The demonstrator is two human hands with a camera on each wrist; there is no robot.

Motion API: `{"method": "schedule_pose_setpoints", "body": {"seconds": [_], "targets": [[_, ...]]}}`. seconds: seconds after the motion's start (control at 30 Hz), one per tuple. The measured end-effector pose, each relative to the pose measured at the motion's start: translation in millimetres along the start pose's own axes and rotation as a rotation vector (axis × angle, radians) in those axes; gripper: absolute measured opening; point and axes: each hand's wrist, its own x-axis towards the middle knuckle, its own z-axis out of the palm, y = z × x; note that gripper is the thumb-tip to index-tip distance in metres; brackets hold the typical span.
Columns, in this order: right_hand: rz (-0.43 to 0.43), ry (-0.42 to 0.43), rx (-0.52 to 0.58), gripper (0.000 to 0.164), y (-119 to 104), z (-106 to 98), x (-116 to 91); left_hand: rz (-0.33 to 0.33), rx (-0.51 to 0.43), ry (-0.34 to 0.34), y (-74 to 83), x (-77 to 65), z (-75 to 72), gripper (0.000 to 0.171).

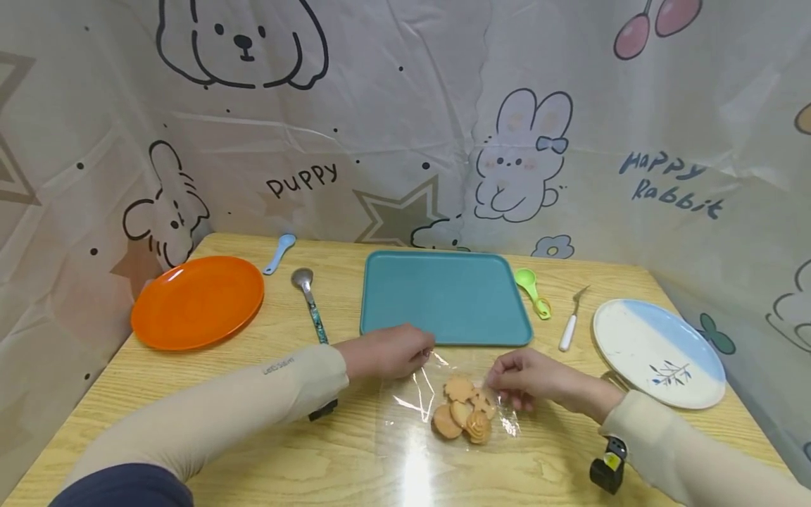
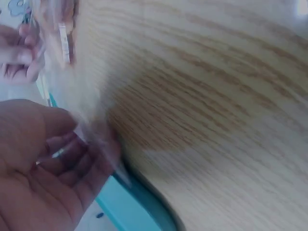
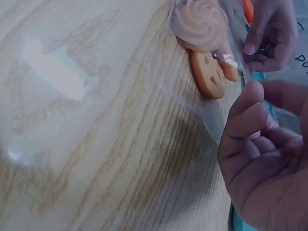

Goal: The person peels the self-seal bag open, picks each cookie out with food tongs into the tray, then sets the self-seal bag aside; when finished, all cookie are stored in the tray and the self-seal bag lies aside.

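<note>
A clear plastic bag point(image 1: 399, 426) with several cookies point(image 1: 459, 389) inside lies at the front middle of the wooden table. My left hand point(image 1: 395, 352) pinches its far left corner, close to the teal tray's front edge. On the other side, my right hand point(image 1: 526, 377) pinches the bag's right edge beside the cookies. The right wrist view shows a swirled cookie point(image 3: 202, 24) and a round cookie with dents point(image 3: 207, 77) through the film. Seen from the left wrist, the film passes between thumb and fingers.
Behind the bag sits the teal tray point(image 1: 443, 299). An orange plate point(image 1: 199, 303), a blue spoon point(image 1: 280, 253) and a metal spoon point(image 1: 310, 292) are to the left. Rightward lie a green measuring spoon point(image 1: 528, 282), a white-handled fork point(image 1: 570, 331) and a blue-and-white plate point(image 1: 652, 345).
</note>
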Motion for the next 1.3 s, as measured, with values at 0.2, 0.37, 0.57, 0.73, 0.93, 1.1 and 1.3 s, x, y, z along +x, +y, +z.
{"method": "schedule_pose_setpoints", "body": {"seconds": [0.2,0.37,0.57,0.73,0.93,1.1,1.3], "targets": [[-0.036,-0.059,0.100,0.031,-2.6,-3.8,-1.8,-0.003,0.182,0.122,7.8,-8.9,1.5,0.010],[-0.050,-0.074,0.141,0.026,-1.4,-8.1,-3.5,0.048,0.195,0.104,15.0,-18.1,1.8,0.033],[-0.071,-0.098,0.172,0.019,1.2,-10.9,-5.5,0.035,0.237,0.011,20.2,-29.0,4.3,0.063],[-0.098,-0.120,0.194,0.021,3.7,-11.8,-5.8,0.073,0.261,0.057,19.2,-31.3,7.0,0.047],[-0.104,-0.134,0.210,0.025,3.8,-12.2,-6.2,0.117,0.266,0.149,19.2,-31.5,12.5,0.025],[-0.110,-0.135,0.203,0.022,1.5,-11.1,-8.0,0.095,0.202,0.153,17.4,-32.1,16.7,0.018],[-0.108,-0.127,0.192,0.022,1.7,-10.5,-8.8,0.061,0.138,0.142,13.2,-36.1,20.1,0.018]]}}
